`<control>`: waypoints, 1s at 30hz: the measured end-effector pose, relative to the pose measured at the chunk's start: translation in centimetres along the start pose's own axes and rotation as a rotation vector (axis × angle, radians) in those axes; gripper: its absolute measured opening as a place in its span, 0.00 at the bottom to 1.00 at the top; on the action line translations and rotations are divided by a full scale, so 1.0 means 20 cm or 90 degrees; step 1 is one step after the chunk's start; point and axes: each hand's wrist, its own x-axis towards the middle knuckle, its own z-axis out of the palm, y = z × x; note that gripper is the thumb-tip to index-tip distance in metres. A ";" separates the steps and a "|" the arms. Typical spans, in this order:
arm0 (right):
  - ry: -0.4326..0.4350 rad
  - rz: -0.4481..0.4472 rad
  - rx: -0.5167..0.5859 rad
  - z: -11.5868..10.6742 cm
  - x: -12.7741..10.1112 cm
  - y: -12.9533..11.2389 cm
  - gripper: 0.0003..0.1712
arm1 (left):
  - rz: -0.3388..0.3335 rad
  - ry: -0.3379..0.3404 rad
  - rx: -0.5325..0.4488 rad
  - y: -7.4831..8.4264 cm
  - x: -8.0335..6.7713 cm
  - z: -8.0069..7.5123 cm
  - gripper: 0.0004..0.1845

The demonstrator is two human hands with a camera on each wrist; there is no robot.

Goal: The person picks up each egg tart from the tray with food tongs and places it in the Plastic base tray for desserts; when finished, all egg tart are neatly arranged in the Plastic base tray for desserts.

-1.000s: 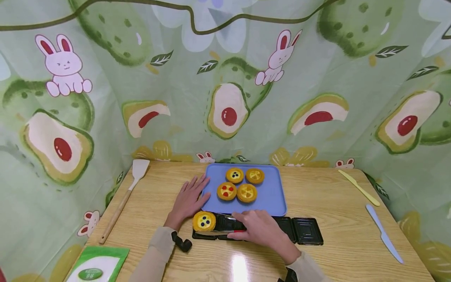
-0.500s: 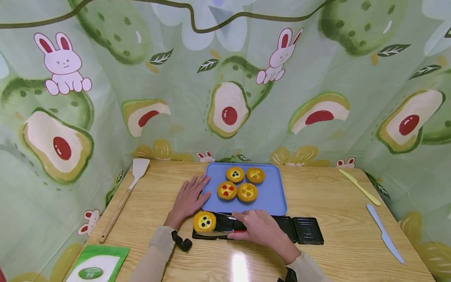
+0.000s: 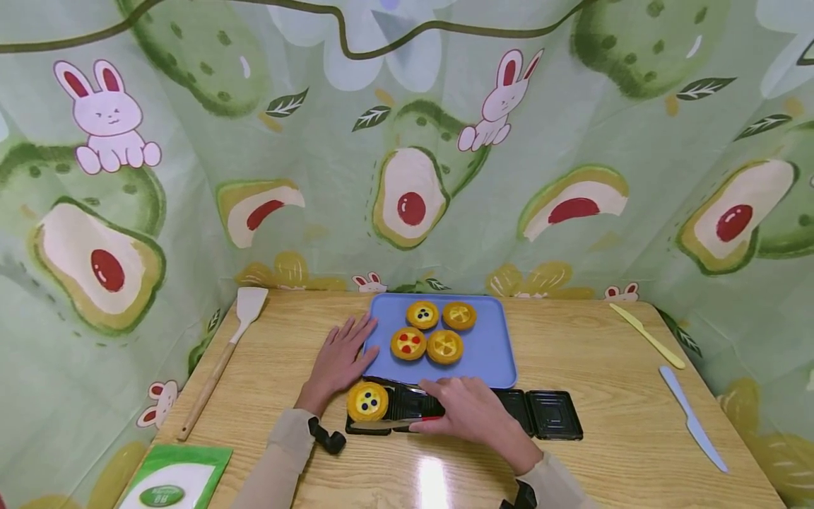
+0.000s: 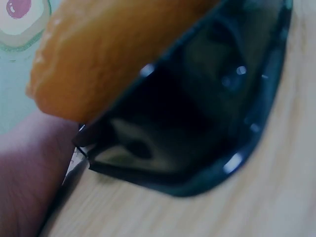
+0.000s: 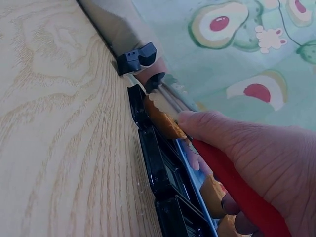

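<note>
The right hand (image 3: 467,413) is wrapped around the red handle of a knife (image 3: 397,421), fingers curled over it and thumb along the top. The blade lies flat and points toward the tart (image 3: 367,401) with the blue dots. That tart sits in the end compartment of the black tray (image 3: 553,417), the end nearest the left hand. In the right wrist view the blade (image 5: 170,101) looks like it's touching the tart's crust (image 5: 163,121), but it's a steep angle, so I can't tell if it's cutting in or just resting there.

The left hand (image 3: 340,357) is spread flat, palm down on the wooden table (image 3: 604,382). Its fingers are straight and fanned out, with the fingertips resting on the edge of the blue board (image 3: 490,353) just behind the black tray. It isn't gripping anything. The left wrist view is blurry, just orange crust (image 4: 113,54) over black plastic (image 4: 217,123).

Four more tarts (image 3: 432,331) sit on the blue board, clustered near its middle.
</note>
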 end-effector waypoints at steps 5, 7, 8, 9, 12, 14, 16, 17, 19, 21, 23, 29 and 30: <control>-0.001 0.004 -0.003 -0.01 0.00 0.00 0.45 | 0.001 -0.003 -0.003 0.00 -0.01 -0.01 0.37; 0.001 0.009 -0.003 -0.02 0.00 -0.01 0.46 | 0.000 -0.006 -0.004 0.00 0.00 -0.01 0.37; 0.004 0.013 -0.001 -0.02 0.00 -0.01 0.47 | 0.000 -0.007 -0.001 -0.01 0.00 -0.01 0.37; 0.009 0.015 0.000 -0.03 0.00 -0.01 0.47 | 0.001 -0.007 -0.001 -0.01 0.00 0.00 0.37; 0.023 0.021 0.005 -0.04 -0.01 0.00 0.46 | 0.004 -0.004 0.003 -0.01 0.00 0.00 0.37; 0.032 0.024 0.010 -0.05 -0.01 0.00 0.45 | 0.007 -0.002 0.007 -0.01 0.00 0.01 0.37; 0.038 0.026 0.012 -0.07 -0.01 0.01 0.44 | 0.010 0.000 0.008 -0.01 0.00 0.01 0.37; 0.039 0.029 0.015 -0.08 -0.01 0.02 0.44 | 0.009 0.000 0.010 -0.02 0.00 0.01 0.37; 0.044 0.035 0.023 -0.09 -0.01 0.03 0.44 | 0.008 0.003 0.007 -0.02 0.00 0.02 0.37; 0.039 0.052 0.030 -0.12 -0.01 0.05 0.45 | 0.006 0.004 0.004 -0.02 0.01 0.03 0.37; 0.038 0.071 0.035 -0.14 -0.02 0.07 0.45 | 0.004 0.004 0.003 -0.02 0.01 0.03 0.37; 0.072 0.102 -0.006 -0.19 -0.03 0.13 0.44 | 0.006 0.015 -0.005 -0.01 0.01 0.02 0.36; 0.077 0.106 -0.013 -0.19 -0.04 0.14 0.44 | 0.007 0.016 -0.006 -0.01 0.01 0.02 0.36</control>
